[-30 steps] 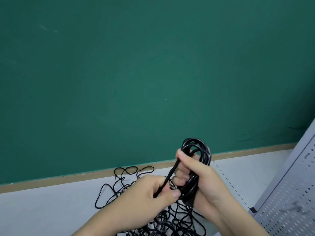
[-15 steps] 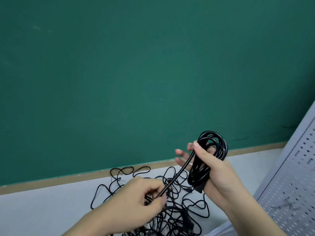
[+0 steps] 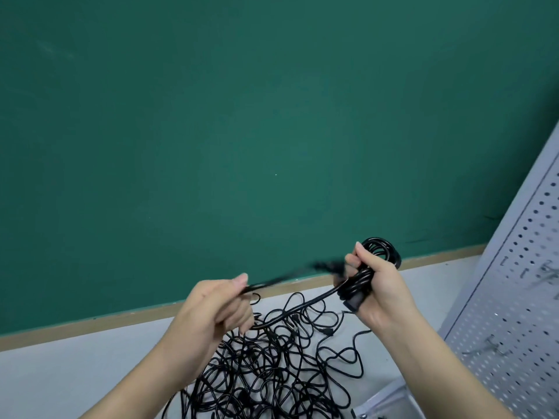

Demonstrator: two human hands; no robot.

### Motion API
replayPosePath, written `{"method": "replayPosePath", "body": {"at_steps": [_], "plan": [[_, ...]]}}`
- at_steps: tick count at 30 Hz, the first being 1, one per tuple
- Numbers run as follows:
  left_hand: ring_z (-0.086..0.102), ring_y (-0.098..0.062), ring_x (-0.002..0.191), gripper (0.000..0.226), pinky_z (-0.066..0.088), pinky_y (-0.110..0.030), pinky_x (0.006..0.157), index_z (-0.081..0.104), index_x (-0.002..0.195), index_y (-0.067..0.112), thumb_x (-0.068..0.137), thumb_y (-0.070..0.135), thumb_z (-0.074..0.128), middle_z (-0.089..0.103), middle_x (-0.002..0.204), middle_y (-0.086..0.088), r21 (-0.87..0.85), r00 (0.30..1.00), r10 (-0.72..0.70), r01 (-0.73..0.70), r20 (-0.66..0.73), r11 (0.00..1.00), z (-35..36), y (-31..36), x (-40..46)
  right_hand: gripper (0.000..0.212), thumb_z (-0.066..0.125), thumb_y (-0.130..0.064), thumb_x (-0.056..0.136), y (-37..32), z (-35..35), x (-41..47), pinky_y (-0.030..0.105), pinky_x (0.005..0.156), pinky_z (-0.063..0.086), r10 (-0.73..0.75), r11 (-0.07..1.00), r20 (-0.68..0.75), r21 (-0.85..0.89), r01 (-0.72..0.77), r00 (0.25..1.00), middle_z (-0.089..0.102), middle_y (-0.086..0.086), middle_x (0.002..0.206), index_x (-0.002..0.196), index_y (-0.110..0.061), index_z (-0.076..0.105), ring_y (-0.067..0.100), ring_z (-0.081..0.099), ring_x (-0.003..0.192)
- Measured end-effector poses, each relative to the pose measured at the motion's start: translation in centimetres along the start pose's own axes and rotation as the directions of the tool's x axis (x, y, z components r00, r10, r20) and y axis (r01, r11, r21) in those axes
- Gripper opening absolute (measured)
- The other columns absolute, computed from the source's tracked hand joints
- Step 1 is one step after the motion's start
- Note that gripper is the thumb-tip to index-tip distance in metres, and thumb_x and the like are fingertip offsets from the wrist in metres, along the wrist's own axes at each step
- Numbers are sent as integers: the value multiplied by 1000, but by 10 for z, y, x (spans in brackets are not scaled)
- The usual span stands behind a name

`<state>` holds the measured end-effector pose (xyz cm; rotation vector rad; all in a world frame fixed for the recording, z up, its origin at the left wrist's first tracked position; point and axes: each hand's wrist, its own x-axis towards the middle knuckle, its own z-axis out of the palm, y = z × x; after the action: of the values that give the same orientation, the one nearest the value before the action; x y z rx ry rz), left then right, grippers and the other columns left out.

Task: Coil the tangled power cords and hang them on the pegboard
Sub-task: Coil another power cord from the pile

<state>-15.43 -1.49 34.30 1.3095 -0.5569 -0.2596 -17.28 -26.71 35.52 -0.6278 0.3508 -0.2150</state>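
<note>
My right hand [image 3: 379, 285] grips a coiled black power cord [image 3: 378, 252], its loops sticking out above my fist. The cord's loose end [image 3: 287, 278] runs left, blurred, to my left hand [image 3: 217, 309], which pinches it between thumb and fingers. A second strand [image 3: 302, 306] sags from the coil down under my left hand. Below both hands a tangled pile of black cords [image 3: 266, 367] lies on the grey floor. The grey pegboard [image 3: 514, 297] leans at the right edge, with metal hooks [image 3: 493, 347] on it.
A dark green wall [image 3: 242, 131] with a tan baseboard [image 3: 90, 323] fills the background. The pegboard's metal foot [image 3: 381, 403] rests on the floor at the bottom right, near the cord pile.
My hands have moved apart. The left hand has pulled the loose end out to the left and upward; the right hand with the coil has shifted right and its fingers have curled round it.
</note>
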Motion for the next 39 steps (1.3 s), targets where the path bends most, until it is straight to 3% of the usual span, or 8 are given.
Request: {"method": "replayPosePath", "body": {"at_steps": [5,10,16,20,25,29,32,39], "plan": [[24,-22,48,60,47,-43,76,30,46,19,97,41,50,22,48,-3,-318,986,-137,100,-96,943,-7,4,-1,28,54,-18,104,-7,-12,10,19,44,39,-12,1000,-32,22,12,999,37,-4,64,78,-17,42,8,32,46],[44,-23,49,43,51,-49,86,40,66,15,105,32,46,36,58,-5,-515,808,-520,333,-276,790,-29,-13,7,29,56,-18,103,-7,-16,10,20,43,37,-26,1000,-22,-13,26,999,36,-4,65,78,-17,42,9,27,49],[68,-30,67,29,62,-54,79,62,108,-5,105,24,57,66,88,-17,8,675,-675,709,-297,705,-31,-30,-8,25,60,-19,98,3,-4,-6,19,45,37,26,999,84,-35,-23,996,38,-3,67,79,-17,43,9,26,53],[56,0,123,74,42,-22,105,26,158,32,97,63,54,37,156,14,712,855,-481,460,-193,530,-15,-29,-16,22,63,-17,93,18,14,-23,19,46,37,72,997,170,-47,-65,983,39,-2,68,80,-17,46,9,28,54],[56,6,127,45,31,-24,118,63,133,39,103,63,39,68,130,23,405,858,-484,385,175,829,26,-24,-18,21,63,-15,94,34,29,-37,20,48,38,111,993,233,-60,-100,966,41,-1,70,80,-16,47,10,32,54],[59,-24,63,44,50,-37,77,68,91,11,100,47,46,58,64,-2,116,896,-385,367,223,923,32,-28,-16,17,63,-14,96,36,31,-41,22,48,43,113,991,215,-97,-94,970,49,0,71,84,-14,52,10,39,52],[24,-13,50,36,28,-23,52,61,70,23,97,43,48,29,57,3,151,911,-355,328,211,932,29,-23,-10,15,68,-11,94,36,28,-41,23,50,45,129,988,275,-122,-99,953,51,1,75,89,-13,53,10,41,52],[24,-11,48,43,19,-24,47,62,70,29,109,37,45,34,54,6,420,901,-368,249,231,873,27,-12,-15,29,66,-13,94,42,23,-43,22,47,37,190,951,358,-298,-81,914,35,-1,67,74,-19,45,9,31,51]]}}
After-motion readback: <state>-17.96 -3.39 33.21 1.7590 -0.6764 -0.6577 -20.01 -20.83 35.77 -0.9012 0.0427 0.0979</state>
